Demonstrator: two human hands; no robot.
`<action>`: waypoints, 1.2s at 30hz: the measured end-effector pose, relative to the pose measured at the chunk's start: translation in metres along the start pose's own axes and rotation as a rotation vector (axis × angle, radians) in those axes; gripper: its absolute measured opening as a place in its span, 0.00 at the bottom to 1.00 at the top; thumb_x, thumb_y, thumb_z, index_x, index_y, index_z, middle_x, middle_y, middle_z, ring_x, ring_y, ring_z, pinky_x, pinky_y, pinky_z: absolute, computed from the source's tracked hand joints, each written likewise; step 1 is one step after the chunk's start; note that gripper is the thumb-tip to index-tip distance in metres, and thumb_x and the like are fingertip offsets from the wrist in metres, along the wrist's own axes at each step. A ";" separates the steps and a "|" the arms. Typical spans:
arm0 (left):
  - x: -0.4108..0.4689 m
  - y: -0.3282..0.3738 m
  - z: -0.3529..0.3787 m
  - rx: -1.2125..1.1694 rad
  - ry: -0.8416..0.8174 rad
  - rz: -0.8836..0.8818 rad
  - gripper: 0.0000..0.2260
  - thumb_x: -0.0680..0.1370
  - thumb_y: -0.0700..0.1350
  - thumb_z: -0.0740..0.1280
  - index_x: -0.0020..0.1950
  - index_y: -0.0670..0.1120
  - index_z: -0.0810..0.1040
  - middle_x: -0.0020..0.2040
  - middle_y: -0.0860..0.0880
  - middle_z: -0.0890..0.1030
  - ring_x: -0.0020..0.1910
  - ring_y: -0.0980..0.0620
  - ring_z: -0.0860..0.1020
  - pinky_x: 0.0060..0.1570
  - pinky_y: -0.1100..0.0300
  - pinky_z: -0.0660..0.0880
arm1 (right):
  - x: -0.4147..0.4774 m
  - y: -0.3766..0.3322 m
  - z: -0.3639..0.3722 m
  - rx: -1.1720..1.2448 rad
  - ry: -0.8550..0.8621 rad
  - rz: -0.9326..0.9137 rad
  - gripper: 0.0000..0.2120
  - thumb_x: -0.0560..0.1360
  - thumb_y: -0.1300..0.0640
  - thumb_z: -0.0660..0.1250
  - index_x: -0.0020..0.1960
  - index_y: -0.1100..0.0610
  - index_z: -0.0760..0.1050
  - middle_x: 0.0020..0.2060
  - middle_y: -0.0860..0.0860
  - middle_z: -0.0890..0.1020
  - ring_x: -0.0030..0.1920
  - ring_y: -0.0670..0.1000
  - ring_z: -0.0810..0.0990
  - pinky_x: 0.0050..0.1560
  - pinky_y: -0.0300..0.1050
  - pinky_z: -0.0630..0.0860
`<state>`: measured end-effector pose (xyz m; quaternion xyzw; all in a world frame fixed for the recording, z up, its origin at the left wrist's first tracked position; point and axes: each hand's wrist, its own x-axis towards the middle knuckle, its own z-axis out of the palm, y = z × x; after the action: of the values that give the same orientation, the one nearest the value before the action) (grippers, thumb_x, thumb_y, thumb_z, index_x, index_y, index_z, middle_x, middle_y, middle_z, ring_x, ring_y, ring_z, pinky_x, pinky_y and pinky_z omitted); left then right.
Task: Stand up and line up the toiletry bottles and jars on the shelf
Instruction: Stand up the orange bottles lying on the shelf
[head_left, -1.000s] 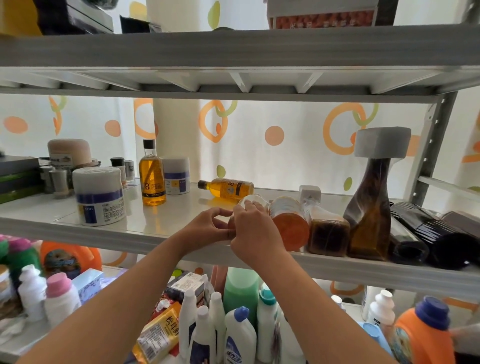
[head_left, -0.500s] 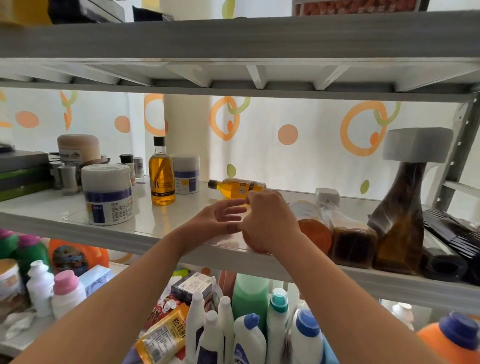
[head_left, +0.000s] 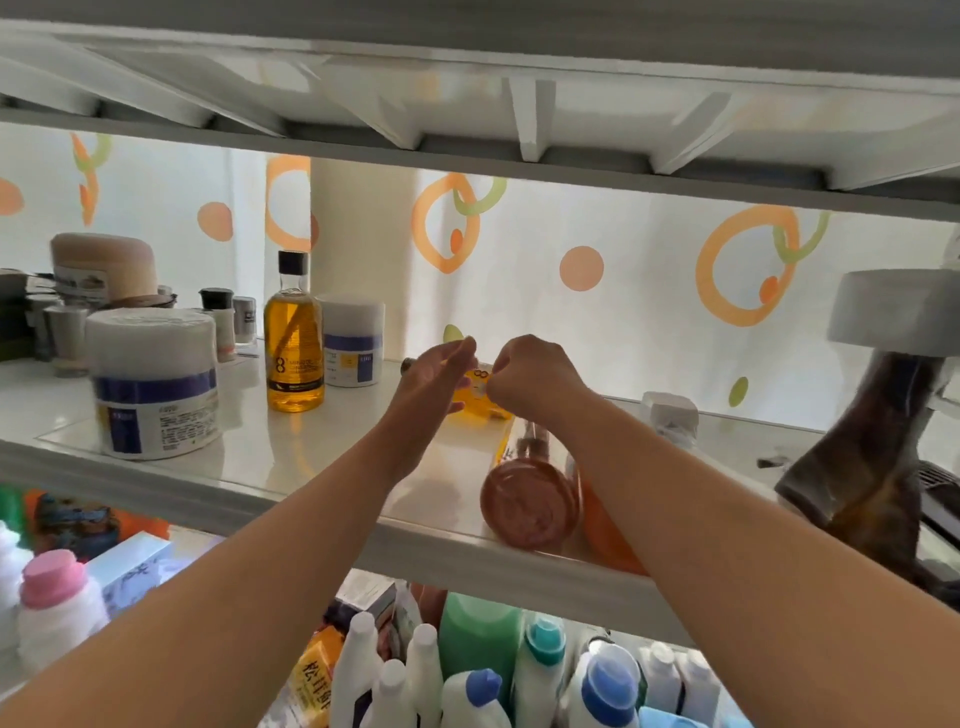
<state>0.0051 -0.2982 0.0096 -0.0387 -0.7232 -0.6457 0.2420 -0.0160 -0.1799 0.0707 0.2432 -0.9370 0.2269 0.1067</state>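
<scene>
A small amber bottle (head_left: 480, 402) lies on its side at the back of the white shelf (head_left: 291, 457), its dark cap (head_left: 408, 366) pointing left. My right hand (head_left: 535, 379) is curled over its body. My left hand (head_left: 434, 382) hovers by its neck with the fingers spread and holds nothing. Nearer me, a pink-orange bottle (head_left: 530, 501) lies with its base toward me, beside my right forearm. A matching amber bottle (head_left: 293, 338) stands upright on the left, between a large white jar (head_left: 156, 384) and a smaller white jar (head_left: 353, 338).
A beige-lidded jar (head_left: 104, 265) and small containers crowd the back left. A tall brown bottle with a grey cap (head_left: 872, 457) stands at right, with a white cap piece (head_left: 670, 415) behind my right arm. The shelf above hangs low. Detergent bottles (head_left: 478, 691) fill the lower shelf.
Both hands left the pink-orange bottle at the shelf's front edge and reached back to the lying amber bottle. The pink-orange bottle now lies unheld. The view moved closer and lower.
</scene>
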 end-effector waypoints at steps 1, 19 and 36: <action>0.004 -0.004 0.002 0.003 0.013 -0.002 0.20 0.78 0.60 0.57 0.65 0.51 0.69 0.59 0.53 0.76 0.58 0.53 0.75 0.52 0.58 0.73 | 0.009 0.003 0.002 -0.031 -0.013 -0.002 0.12 0.69 0.61 0.61 0.52 0.60 0.76 0.48 0.55 0.79 0.47 0.53 0.76 0.41 0.41 0.70; 0.019 -0.038 -0.013 0.096 -0.050 -0.040 0.11 0.80 0.58 0.52 0.60 0.58 0.66 0.46 0.67 0.71 0.43 0.72 0.70 0.43 0.71 0.65 | 0.096 0.015 0.025 -0.573 -0.293 -0.117 0.30 0.71 0.52 0.70 0.69 0.59 0.65 0.65 0.55 0.72 0.64 0.55 0.71 0.62 0.48 0.71; 0.046 -0.073 -0.015 0.087 0.016 -0.084 0.40 0.65 0.79 0.49 0.68 0.56 0.69 0.61 0.49 0.78 0.61 0.49 0.76 0.64 0.44 0.69 | 0.077 0.003 0.037 -0.304 -0.235 -0.115 0.31 0.66 0.46 0.72 0.66 0.49 0.66 0.56 0.54 0.74 0.49 0.52 0.74 0.45 0.43 0.74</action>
<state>-0.0579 -0.3361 -0.0383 0.0071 -0.7497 -0.6234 0.2220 -0.0869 -0.2262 0.0609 0.3023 -0.9510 0.0465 0.0447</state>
